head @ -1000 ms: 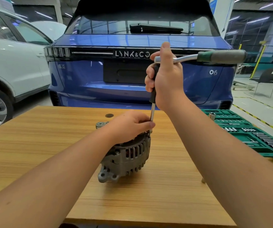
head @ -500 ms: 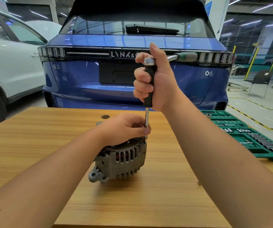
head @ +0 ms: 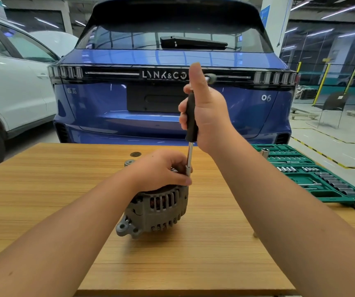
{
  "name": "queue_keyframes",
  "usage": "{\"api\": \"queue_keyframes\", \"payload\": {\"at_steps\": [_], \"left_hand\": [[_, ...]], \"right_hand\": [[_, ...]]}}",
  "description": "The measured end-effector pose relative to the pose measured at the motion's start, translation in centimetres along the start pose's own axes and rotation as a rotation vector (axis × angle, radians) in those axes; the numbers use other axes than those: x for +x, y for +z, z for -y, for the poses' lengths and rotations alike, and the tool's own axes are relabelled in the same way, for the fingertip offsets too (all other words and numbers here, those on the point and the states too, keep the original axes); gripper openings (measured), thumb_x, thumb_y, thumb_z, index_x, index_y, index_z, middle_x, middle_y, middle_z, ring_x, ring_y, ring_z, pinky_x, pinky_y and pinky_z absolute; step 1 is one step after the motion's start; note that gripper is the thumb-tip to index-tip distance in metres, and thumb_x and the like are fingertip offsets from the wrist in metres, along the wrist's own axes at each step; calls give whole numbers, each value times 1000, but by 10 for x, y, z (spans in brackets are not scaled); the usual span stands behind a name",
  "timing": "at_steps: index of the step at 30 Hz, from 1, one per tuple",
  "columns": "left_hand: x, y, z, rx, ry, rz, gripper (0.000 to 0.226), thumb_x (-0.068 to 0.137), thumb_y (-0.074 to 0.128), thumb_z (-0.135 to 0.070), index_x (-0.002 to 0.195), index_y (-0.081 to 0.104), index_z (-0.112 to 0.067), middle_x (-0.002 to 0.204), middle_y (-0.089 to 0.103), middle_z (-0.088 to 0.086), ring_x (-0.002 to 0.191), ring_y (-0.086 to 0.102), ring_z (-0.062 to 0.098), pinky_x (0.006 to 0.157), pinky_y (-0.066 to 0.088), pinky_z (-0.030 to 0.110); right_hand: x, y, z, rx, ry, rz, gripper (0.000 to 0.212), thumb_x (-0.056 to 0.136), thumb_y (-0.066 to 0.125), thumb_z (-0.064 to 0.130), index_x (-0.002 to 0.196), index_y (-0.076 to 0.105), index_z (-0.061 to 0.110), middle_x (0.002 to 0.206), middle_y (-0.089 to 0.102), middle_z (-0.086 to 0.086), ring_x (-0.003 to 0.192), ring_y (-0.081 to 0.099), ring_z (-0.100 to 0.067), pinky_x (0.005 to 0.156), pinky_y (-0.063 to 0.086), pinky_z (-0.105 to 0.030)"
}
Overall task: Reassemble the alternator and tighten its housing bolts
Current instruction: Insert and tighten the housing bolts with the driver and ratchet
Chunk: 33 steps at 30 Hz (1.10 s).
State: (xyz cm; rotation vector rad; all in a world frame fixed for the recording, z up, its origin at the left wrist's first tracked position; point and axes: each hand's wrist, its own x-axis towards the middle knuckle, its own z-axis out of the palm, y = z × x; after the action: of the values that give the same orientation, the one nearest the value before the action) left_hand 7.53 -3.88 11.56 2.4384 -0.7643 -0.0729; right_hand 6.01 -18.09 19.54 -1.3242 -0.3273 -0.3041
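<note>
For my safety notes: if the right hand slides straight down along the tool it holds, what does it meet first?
Probably the left hand, whose fingers pinch the socket on the alternator, directly under the right hand; depth is uncertain.

A grey alternator sits on a wooden surface. The left hand rests on top of it, fingers curled around the lower end of an upright socket driver. The right hand has a grip on the driver's black handle, thumb pointing up. An open green socket set case lies on the surface to the right. Behind the surface stands the rear of a blue car, with a white car at left.
</note>
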Motion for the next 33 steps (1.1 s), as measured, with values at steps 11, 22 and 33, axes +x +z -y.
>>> {"api": "queue_keyframes", "payload": {"at_steps": [11, 22, 33], "left_hand": [[0, -1, -1, 5, 20, 29, 26, 93, 73, -30, 96, 61, -53, 95, 69, -39, 91, 60, -22, 77, 39, 16], [0, -1, -2, 4, 15, 14, 14, 90, 75, -38, 97, 64, -43, 94, 66, -36, 87, 59, -17, 72, 43, 20], [-4, 0, -7, 29, 0, 3, 24, 92, 73, -38, 97, 58, -55, 99, 65, -28, 98, 58, -8, 77, 43, 19]], "right_hand": [[7, 4, 4, 29, 96, 170, 31, 90, 68, 47, 94, 68, 17, 62, 56, 0, 49, 47, -15, 48, 41, -25], [14, -3, 14, -119, -4, 137, 35, 89, 72, 45, 83, 65, 12, 61, 56, 1, 46, 50, -16, 49, 45, -29], [7, -6, 6, -594, -645, -88, 31, 96, 63, 32, 78, 52, 9, 76, 52, -5, 74, 61, -31, 65, 49, -43]]}}
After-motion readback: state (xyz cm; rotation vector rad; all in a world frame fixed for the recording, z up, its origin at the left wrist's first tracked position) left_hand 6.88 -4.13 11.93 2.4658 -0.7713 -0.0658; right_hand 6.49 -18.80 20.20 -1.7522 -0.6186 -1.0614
